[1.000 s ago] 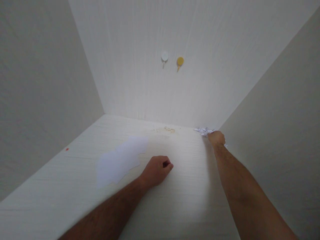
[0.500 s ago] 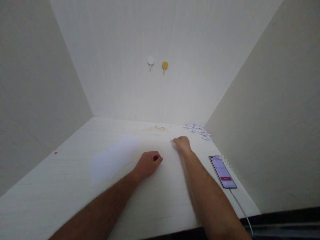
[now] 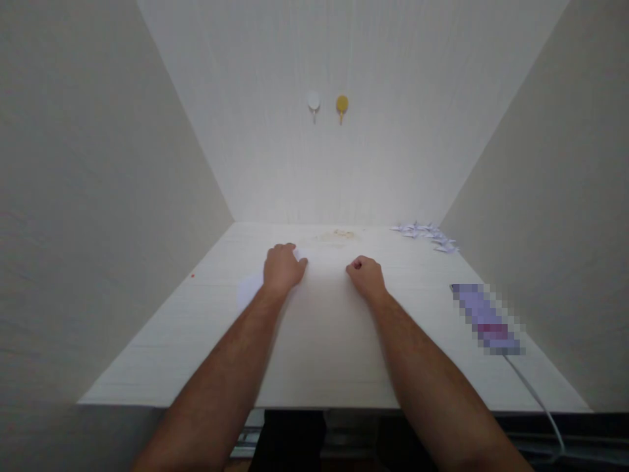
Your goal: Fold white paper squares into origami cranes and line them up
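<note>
My left hand (image 3: 284, 267) rests over the white paper (image 3: 249, 292) on the white table. Its thumb is spread away from the fingers, and the hand is open. Much of the paper is covered by this hand and wrist; a bit of it shows between thumb and fingers. To the right, apart from the paper, my right hand (image 3: 367, 275) lies on the table in a loose fist. Its thumb and forefinger curl together around a small gap, and nothing shows in them.
Several small folded white paper pieces (image 3: 425, 235) lie at the back right corner. A phone (image 3: 486, 318), blurred by pixels, has a white cable (image 3: 533, 393). White (image 3: 314, 101) and yellow (image 3: 342, 103) hooks are on the back wall. A small orange bit (image 3: 192, 275) lies left.
My left hand has moved forward onto the paper and opened out from a curled pose. My right hand stays closed near the same part of the table. The view has tilted down and shifted left.
</note>
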Motion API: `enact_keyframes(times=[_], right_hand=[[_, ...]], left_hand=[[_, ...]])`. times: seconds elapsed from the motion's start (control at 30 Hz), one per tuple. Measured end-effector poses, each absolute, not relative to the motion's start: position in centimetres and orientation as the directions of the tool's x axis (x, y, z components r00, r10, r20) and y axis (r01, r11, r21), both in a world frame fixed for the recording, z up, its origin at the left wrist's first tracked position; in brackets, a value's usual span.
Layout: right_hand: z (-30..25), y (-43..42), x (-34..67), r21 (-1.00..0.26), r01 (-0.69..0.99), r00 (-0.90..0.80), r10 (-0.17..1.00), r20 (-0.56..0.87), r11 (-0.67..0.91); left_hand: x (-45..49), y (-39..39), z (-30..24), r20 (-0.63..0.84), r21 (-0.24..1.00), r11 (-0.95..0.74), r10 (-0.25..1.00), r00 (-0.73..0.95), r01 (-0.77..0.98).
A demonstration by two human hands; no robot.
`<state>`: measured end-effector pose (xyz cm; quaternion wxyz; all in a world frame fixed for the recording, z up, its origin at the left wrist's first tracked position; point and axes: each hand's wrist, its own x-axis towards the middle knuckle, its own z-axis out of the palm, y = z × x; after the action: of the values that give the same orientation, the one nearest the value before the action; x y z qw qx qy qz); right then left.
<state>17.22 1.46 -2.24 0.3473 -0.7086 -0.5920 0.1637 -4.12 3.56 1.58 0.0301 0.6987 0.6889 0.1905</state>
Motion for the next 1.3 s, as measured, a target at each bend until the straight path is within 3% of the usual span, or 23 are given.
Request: enact_keyframes(times=[0.07,0.17,0.4,0.53,0.9,1.2,1.3], right_hand=[[-2.2,1.4,17.1,-0.669,0.741,0.244,0.952,0.185,-0.06],[-2.2,1.5,16.9,-0.666,0.743,0.243,0.954,0.176,-0.066],[-2.2,1.5,17.0,-0.673,0.737,0.236,0.957,0.168,-0.064],[-2.2,1.4,17.0,-0.676,0.735,0.222,0.961,0.168,-0.052],[-2.3,1.3,16.9,-0.683,0.73,0.206,0.961,0.182,-0.027],[-2.3,1.4,17.0,-0.676,0.736,0.214,0.963,0.166,-0.047],[-2.2,1.4,16.8,-0.734,0.679,0.214,0.959,0.187,-0.008]], left_hand=[[-6.1,4.9,2.3,0.025,0.196,0.127,0.991,-0.135,0.972],[-8.4,6.3,2.6,-0.147,0.112,0.191,0.974,-0.174,0.975],[-9.9,7.2,2.6,-0.214,0.054,0.111,0.972,-0.097,0.992],[-10.2,7.1,2.6,-0.194,0.041,0.07,0.979,-0.061,0.997],[-10.9,7.2,1.9,-0.181,0.155,-0.023,0.982,0.052,0.988],[-10.5,6.7,1.5,0.015,0.218,-0.121,0.993,0.121,0.968],[-10.2,6.6,2.1,0.058,0.327,-0.103,0.994,0.089,0.939]])
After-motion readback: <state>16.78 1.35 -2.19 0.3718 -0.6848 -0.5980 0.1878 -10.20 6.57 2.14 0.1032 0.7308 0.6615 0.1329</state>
